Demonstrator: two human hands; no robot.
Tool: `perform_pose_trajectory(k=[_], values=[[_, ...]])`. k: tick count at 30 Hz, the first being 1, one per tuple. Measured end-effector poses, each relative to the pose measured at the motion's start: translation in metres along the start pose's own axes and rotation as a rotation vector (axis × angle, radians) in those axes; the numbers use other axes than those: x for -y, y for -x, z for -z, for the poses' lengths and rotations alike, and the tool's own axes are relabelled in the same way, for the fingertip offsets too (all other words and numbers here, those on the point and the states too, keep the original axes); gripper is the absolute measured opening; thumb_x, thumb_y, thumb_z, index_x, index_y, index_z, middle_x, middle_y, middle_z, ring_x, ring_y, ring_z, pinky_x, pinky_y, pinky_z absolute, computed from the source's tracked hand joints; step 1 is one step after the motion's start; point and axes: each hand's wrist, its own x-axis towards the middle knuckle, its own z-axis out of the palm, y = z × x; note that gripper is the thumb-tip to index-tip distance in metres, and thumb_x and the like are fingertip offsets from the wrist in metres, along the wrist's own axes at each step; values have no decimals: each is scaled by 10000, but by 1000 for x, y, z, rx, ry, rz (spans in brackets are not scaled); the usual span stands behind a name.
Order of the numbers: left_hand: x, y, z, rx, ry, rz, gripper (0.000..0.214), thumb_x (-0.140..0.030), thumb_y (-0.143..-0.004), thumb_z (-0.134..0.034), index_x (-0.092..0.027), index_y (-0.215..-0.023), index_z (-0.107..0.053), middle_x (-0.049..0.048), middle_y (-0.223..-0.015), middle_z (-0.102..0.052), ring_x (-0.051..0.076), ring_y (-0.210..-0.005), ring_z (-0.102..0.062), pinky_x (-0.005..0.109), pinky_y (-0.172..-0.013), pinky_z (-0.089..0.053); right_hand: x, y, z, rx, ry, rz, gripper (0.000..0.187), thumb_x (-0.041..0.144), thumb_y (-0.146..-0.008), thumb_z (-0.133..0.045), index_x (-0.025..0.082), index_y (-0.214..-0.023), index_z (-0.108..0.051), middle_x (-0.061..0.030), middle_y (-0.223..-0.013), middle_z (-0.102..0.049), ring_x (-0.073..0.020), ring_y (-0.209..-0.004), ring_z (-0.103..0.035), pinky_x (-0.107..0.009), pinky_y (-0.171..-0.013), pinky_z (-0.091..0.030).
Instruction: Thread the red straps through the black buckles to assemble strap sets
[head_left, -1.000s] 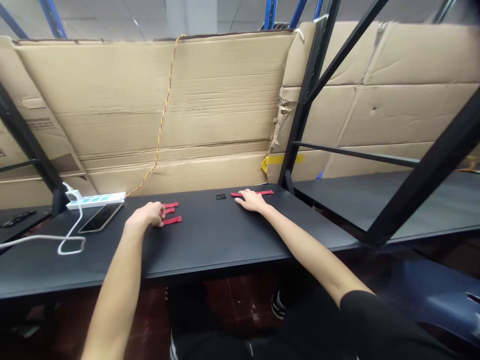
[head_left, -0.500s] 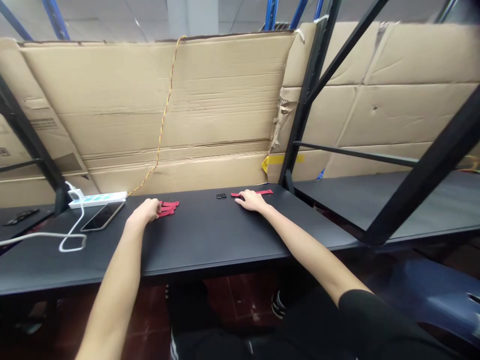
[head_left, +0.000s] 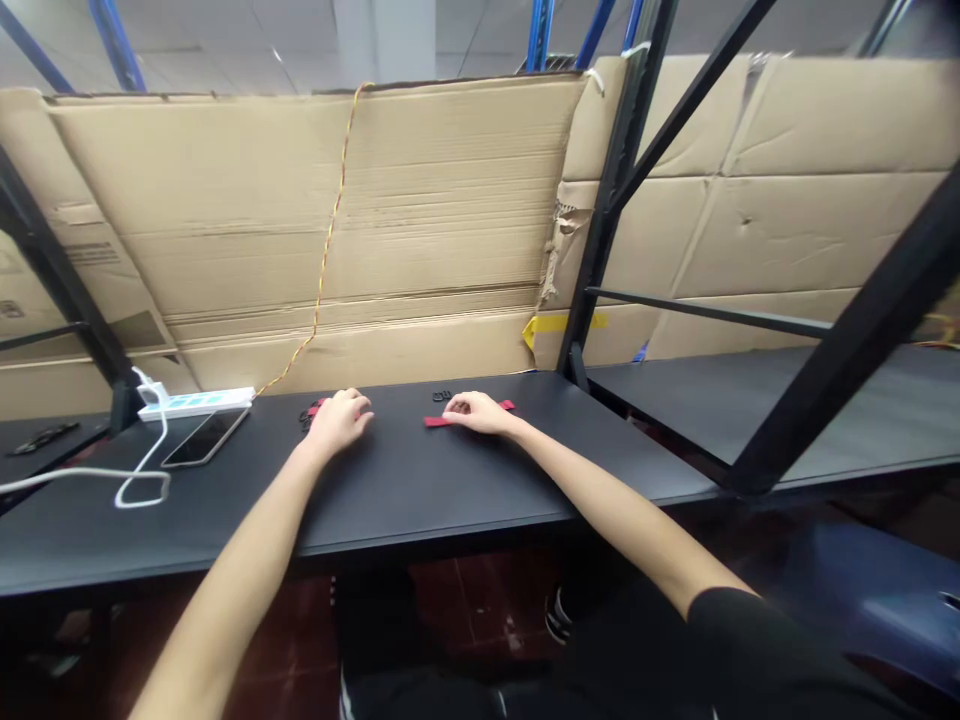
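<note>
Just in front of the black buckles (head_left: 442, 396), the right hand (head_left: 481, 413) curls over a red strap (head_left: 435, 422), grip unclear; left of them, the left hand (head_left: 340, 421) is loosely parted. Keeping the red strap flat should prevent twisting.

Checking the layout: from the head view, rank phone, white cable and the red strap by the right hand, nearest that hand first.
1. Red strap: partly covered by the right hand.
2. Phone: to its left.
3. White cable: farther left.
</note>
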Motion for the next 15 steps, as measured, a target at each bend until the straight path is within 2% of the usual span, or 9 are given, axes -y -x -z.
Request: perform_pose_trajectory(k=[3,5,7,9,11,13,15], values=[[-38,-1,-11,13,55,-191,338,-387,-932,-430,-208,-1125,-642,89,-1178,-610,230,-1056,-563,337,-903,-436,-1,-8,-5,-135,-99,81,298,383,-892,-519,161,-1015,-675,-70,-931,-695,-162,-782,-631,-282,-738,-496],[-58,0,-18,52,91,-292,382,-422,-945,-402,-241,-1225,-590,77,-1264,-584,237,-1095,-552,347,-898,-433,-9,-11,-5,-234,3,106,280,331,-905,-499,149,-1029,-673,-97,-1000,-685,-178,-858,-633,-313,-818,-494],[-70,1,-22,91,131,-356,394,-443,-956,-373,-263,-1235,-585,59,-1309,-570,243,-1145,-536,353,-904,-424,-20,-12,-6,-230,130,114,290,304,-920,-474,153,-1076,-665,-118,-1103,-666,-206,-997,-618,-347,-920,-463],[-74,1,-21,122,163,-384,397,-456,-961,-354,-254,-1144,-643,57,-1244,-618,237,-1119,-561,337,-887,-424,-30,-12,-8,-161,222,89,333,308,-940,-441,162,-1173,-628,-124,-1232,-621,-231,-1148,-564,-376,-1001,-416],[-70,0,-18,130,148,-356,422,-472,-952,-367,-213,-984,-699,82,-1072,-686,235,-998,-616,325,-841,-431,-35,-11,-10,-99,283,51,368,309,-953,-411,176,-1251,-582,-114,-1324,-568,-242,-1233,-512,-396,-1039,-384],[-64,-1,-13,117,61,-279,452,-481,-936,-398,-168,-836,-709,112,-894,-702,245,-863,-640,341,-804,-429,-35,-10,-12,-53,321,46,376,308,-958,-400,187,-1271,-568,-100,-1345,-555,-241,-1249,-503,-393,-1048,-375],[-59,-2,-9,96,-51,-203,475,-474,-930,-409,-138,-765,-702,136,-806,-692,263,-808,-639,373,-801,-420,-31,-11,-11,-40,339,56,355,310,-954,-409,189,-1227,-600,-94,-1292,-598,-236,-1201,-543,-369,-1021,-399]])
